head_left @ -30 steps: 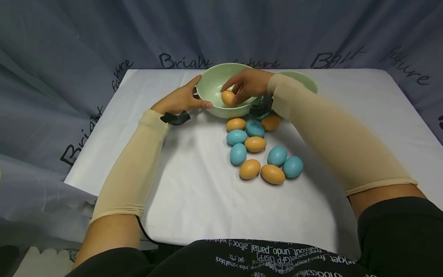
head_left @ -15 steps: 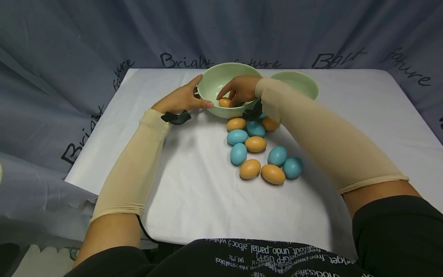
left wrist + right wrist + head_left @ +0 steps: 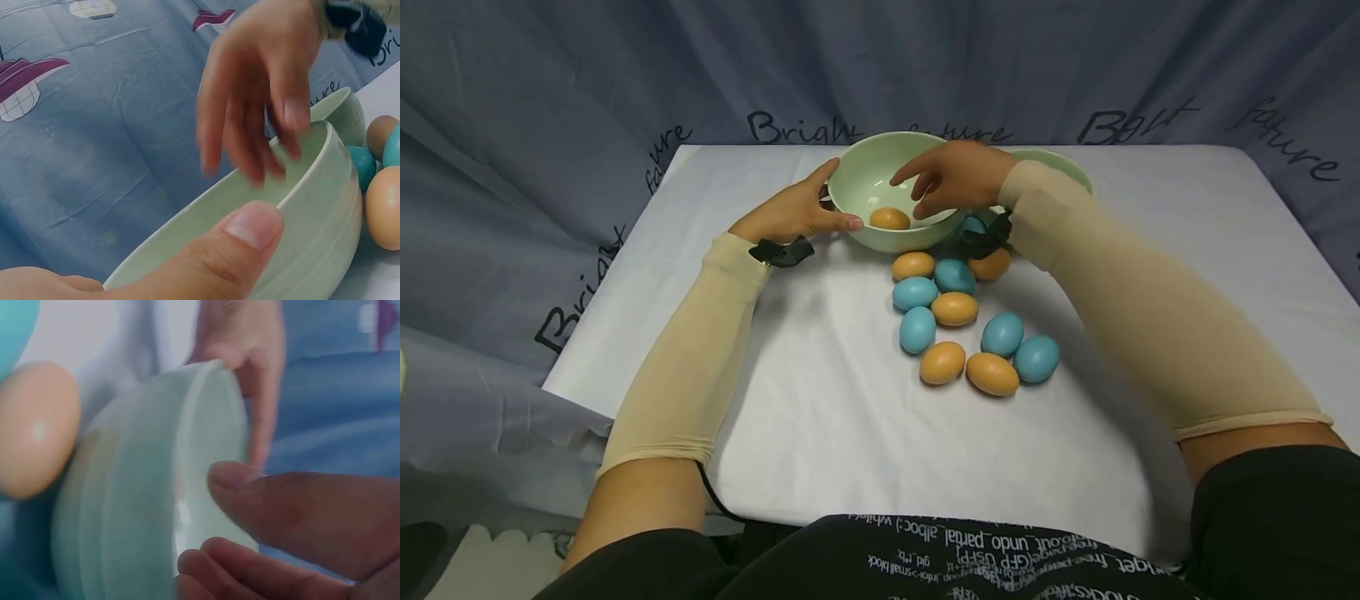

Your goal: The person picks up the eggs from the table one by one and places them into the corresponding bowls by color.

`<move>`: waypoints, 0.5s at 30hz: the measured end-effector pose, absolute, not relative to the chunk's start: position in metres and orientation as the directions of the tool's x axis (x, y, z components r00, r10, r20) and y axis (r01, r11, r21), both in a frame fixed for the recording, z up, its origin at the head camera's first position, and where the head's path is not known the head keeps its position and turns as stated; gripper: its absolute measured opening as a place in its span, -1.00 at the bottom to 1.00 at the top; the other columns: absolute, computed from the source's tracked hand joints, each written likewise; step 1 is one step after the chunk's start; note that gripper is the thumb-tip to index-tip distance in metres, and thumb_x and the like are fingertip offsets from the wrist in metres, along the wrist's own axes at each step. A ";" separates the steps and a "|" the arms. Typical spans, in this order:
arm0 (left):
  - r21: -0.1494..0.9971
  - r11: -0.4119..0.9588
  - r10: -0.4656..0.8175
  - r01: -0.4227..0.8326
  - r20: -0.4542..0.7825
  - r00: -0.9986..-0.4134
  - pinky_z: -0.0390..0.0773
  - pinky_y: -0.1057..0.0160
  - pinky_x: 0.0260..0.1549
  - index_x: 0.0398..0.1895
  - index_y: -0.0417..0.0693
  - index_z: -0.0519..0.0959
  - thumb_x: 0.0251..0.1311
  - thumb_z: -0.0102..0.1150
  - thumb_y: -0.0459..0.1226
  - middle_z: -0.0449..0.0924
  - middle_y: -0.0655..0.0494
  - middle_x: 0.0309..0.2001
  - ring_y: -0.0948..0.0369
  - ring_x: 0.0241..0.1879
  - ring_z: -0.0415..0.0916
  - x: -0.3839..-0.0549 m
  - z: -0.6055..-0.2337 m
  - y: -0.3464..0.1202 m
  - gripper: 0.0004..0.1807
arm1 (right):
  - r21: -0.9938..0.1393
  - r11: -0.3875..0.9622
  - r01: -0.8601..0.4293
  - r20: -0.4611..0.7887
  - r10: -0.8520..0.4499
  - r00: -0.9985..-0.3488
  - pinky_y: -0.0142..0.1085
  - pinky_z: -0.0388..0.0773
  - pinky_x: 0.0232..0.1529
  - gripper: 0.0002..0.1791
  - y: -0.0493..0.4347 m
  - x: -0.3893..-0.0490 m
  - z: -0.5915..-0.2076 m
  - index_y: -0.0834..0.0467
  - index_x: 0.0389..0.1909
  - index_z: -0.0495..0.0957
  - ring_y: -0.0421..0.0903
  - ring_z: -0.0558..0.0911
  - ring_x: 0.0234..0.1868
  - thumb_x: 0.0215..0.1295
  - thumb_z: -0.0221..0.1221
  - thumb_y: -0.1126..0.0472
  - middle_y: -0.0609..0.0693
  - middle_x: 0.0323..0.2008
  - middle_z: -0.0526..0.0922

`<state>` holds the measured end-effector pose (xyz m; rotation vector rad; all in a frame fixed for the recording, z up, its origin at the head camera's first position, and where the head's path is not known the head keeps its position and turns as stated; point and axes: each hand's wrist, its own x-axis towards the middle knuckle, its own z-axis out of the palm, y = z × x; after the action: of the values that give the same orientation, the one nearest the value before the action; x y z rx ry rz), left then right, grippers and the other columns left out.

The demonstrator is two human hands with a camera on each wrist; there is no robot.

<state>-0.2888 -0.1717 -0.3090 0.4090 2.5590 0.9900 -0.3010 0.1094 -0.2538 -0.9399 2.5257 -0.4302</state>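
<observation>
In the head view a light green bowl [image 3: 891,242] stands at the back of the table. One orange egg [image 3: 890,219] lies inside it, near the front wall. My left hand [image 3: 793,210] holds the bowl at its left side, the thumb [image 3: 250,228] on the rim. Over the bowl's right part hovers my right hand [image 3: 966,177], fingers parted and loosely bent, with nothing in them. In the right wrist view its thumb [image 3: 250,487] and fingertips sit apart at the bowl's opening.
Several orange eggs [image 3: 942,363] and blue eggs [image 3: 1037,359] lie loose on the white table [image 3: 820,400] in front of the bowl. Another green bowl [image 3: 1060,161] stands to the right, partly hidden by my right arm. A grey-blue curtain [image 3: 880,67] hangs behind.
My right hand carried the orange egg down into the bowl, let go of it, then drew up and to the right. My left hand stayed on the bowl.
</observation>
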 end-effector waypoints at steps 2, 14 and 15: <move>0.684 0.717 0.389 0.136 -0.230 -0.892 0.45 0.09 0.13 0.53 0.51 -0.33 -0.25 0.41 0.33 0.24 0.09 0.39 0.17 0.25 0.31 -0.289 -0.308 -0.172 0.35 | -0.421 0.724 -0.547 -0.206 -0.663 -0.719 -0.10 0.48 0.15 -0.43 0.125 -0.287 -0.245 -0.19 0.32 0.41 -0.06 0.57 0.16 0.29 0.24 -0.08 -0.03 0.11 0.62; 0.724 0.684 0.395 0.088 -0.266 -0.879 0.51 0.14 0.10 0.54 0.45 -0.31 -0.15 0.46 0.19 0.18 0.01 0.44 0.17 0.27 0.31 -0.279 -0.292 -0.173 0.32 | -0.181 0.703 -0.688 0.033 -0.694 -0.719 -0.13 0.56 -0.08 -0.74 0.188 -0.212 -0.260 0.05 -0.11 0.73 -0.06 0.66 -0.12 0.15 0.38 0.24 -0.03 -0.16 0.73; 0.721 0.687 0.392 0.087 -0.266 -0.881 0.51 0.15 0.09 0.54 0.45 -0.31 -0.14 0.45 0.18 0.20 0.01 0.43 0.17 0.26 0.32 -0.278 -0.290 -0.173 0.31 | -0.160 0.701 -0.695 0.044 -0.698 -0.715 -0.12 0.55 -0.07 -0.73 0.188 -0.211 -0.263 0.05 -0.11 0.72 -0.05 0.65 -0.11 0.13 0.39 0.24 -0.02 -0.15 0.72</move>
<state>-0.2777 -0.1725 -0.2898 0.3731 2.4974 1.0384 -0.2107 0.1881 -0.2634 -1.1787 2.8791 -0.2589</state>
